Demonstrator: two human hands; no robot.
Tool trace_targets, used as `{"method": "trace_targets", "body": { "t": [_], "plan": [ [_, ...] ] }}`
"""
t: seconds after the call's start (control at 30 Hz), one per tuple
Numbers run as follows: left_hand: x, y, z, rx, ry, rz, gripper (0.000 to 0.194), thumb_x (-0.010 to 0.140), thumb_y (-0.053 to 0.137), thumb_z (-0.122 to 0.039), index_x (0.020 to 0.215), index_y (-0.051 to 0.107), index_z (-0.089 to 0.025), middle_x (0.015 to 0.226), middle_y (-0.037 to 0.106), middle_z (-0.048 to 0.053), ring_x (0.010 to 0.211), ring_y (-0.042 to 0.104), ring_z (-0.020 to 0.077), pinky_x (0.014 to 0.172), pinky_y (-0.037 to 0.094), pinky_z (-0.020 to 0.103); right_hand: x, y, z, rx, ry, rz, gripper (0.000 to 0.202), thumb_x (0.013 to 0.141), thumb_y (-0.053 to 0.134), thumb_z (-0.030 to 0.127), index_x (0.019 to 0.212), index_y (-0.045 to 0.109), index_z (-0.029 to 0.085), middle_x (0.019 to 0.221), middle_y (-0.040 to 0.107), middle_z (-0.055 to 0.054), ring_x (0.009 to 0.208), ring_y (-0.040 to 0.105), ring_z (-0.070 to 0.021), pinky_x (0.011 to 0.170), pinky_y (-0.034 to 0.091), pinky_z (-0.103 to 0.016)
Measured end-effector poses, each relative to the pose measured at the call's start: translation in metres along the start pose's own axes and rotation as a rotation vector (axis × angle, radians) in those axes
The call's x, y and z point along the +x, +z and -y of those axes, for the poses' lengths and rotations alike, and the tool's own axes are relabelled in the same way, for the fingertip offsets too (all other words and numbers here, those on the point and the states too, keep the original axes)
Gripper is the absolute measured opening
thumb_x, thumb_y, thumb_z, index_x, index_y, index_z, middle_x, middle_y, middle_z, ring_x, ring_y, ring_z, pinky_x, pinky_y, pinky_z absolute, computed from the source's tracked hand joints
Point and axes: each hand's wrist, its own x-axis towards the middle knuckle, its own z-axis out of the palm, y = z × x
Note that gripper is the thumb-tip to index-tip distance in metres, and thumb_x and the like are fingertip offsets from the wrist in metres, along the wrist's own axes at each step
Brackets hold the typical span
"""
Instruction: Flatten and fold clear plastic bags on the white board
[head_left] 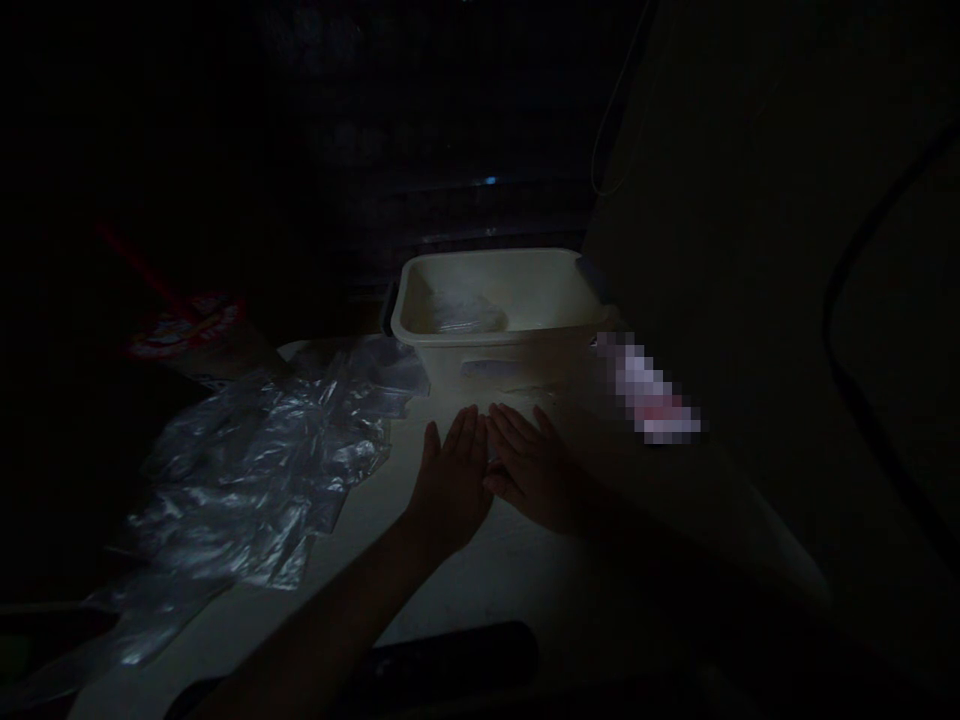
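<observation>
My left hand lies flat, palm down, near the middle of the pale table, with its fingers stretched forward. My right hand is beside it, fingers extended and slightly apart, its fingertips close to those of the left. A small shiny bit shows between the two hands, too dark to make out. Just beyond the fingertips stands a cream plastic bin with some clear plastic inside. To the left of my hands is a heap of clear plastic bags.
A cup with a red straw stands at the back left. Near the front edge lies a dark elongated object. A blurred-out whitish and pink item is right of the bin. A dark cable hangs at the right.
</observation>
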Motion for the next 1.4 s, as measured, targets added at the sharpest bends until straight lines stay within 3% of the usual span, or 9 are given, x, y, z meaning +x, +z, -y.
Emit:
{"method": "trace_targets", "body": {
  "t": [0.3,0.43,0.7,0.87,0.97,1.03,1.1,1.2,1.4],
  "plan": [
    [0.001,0.002,0.003,-0.008,0.066,-0.077,0.047,0.083,0.022,-0.028,0.123,0.025,-0.003,0.130,0.025,0.018,0.121,0.017,0.0254,0.092,0.016,0.051,0.005,0.006,-0.037,0.265,0.101,-0.303,0.029,0.080,0.032,0.021,0.097,0.053,0.012,0.098,0.056,-0.009,0.094,0.047,-0.0159,0.083,0.035,-0.030],
    [0.001,-0.001,0.006,-0.041,0.186,-0.049,0.046,0.083,0.023,-0.028,0.124,0.023,-0.006,0.132,0.023,0.016,0.121,0.015,0.0239,0.093,0.014,0.051,0.006,0.005,-0.049,0.244,0.130,-0.255,0.023,0.075,0.038,0.017,0.089,0.056,0.012,0.087,0.058,-0.008,0.082,0.049,-0.0172,0.076,0.038,-0.030],
    [-0.001,-0.002,0.007,-0.207,0.206,-0.054,0.049,0.082,0.028,-0.029,0.126,0.018,-0.009,0.132,0.022,0.014,0.122,0.014,0.0224,0.095,0.007,0.050,0.007,-0.004,-0.044,0.204,0.184,-0.084,0.012,0.071,0.047,0.021,0.074,0.057,0.015,0.074,0.056,-0.005,0.072,0.048,-0.0160,0.068,0.037,-0.028],
    [0.004,0.000,0.016,-0.734,0.020,-0.169,0.045,0.081,0.032,-0.032,0.123,0.027,-0.017,0.127,0.034,0.010,0.116,0.030,0.0190,0.095,0.018,0.042,0.008,-0.001,-0.046,0.251,0.153,-0.114,0.008,0.069,0.049,0.019,0.066,0.055,0.015,0.070,0.055,-0.004,0.070,0.048,-0.0145,0.066,0.036,-0.026],
    [0.011,0.004,0.024,-1.157,-0.204,-0.264,0.042,0.077,0.040,-0.035,0.115,0.040,-0.015,0.114,0.049,0.011,0.101,0.047,0.0185,0.084,0.036,0.034,0.009,-0.001,-0.045,0.355,0.129,-0.180,0.010,0.070,0.047,0.020,0.065,0.054,0.015,0.068,0.056,-0.003,0.068,0.049,-0.0131,0.066,0.036,-0.026],
    [0.016,0.006,0.029,-1.330,-0.294,-0.243,0.040,0.071,0.048,-0.037,0.104,0.050,-0.015,0.099,0.058,0.009,0.087,0.054,0.0178,0.074,0.042,0.030,0.009,-0.004,-0.043,0.418,0.149,-0.227,0.011,0.071,0.046,0.022,0.065,0.053,0.016,0.068,0.057,-0.002,0.067,0.050,-0.0123,0.065,0.037,-0.025],
    [0.019,0.007,0.032,-1.384,-0.332,-0.176,0.029,0.065,0.053,-0.038,0.082,0.059,-0.014,0.074,0.062,0.003,0.067,0.056,0.0145,0.060,0.043,0.024,0.009,-0.007,-0.040,0.490,0.186,-0.253,0.011,0.071,0.046,0.023,0.066,0.053,0.017,0.067,0.057,-0.001,0.065,0.051,-0.0112,0.063,0.038,-0.023],
    [0.020,0.007,0.033,-1.359,-0.333,-0.098,0.026,0.061,0.054,-0.037,0.049,0.054,-0.014,0.046,0.048,-0.004,0.044,0.044,0.0074,0.043,0.035,0.018,0.008,-0.009,-0.036,0.625,0.239,-0.263,0.008,0.070,0.046,0.021,0.070,0.053,0.017,0.068,0.059,0.000,0.063,0.053,-0.0095,0.059,0.039,-0.020],
    [0.019,0.006,0.029,-1.333,-0.330,-0.094,0.025,0.060,0.054,-0.034,0.045,0.051,-0.014,0.044,0.040,-0.006,0.041,0.035,0.0053,0.038,0.028,0.016,0.009,-0.008,-0.035,0.719,0.332,-0.309,0.016,0.066,0.049,0.020,0.080,0.056,0.017,0.077,0.061,-0.002,0.069,0.056,-0.0109,0.061,0.043,-0.021]
  ]
}}
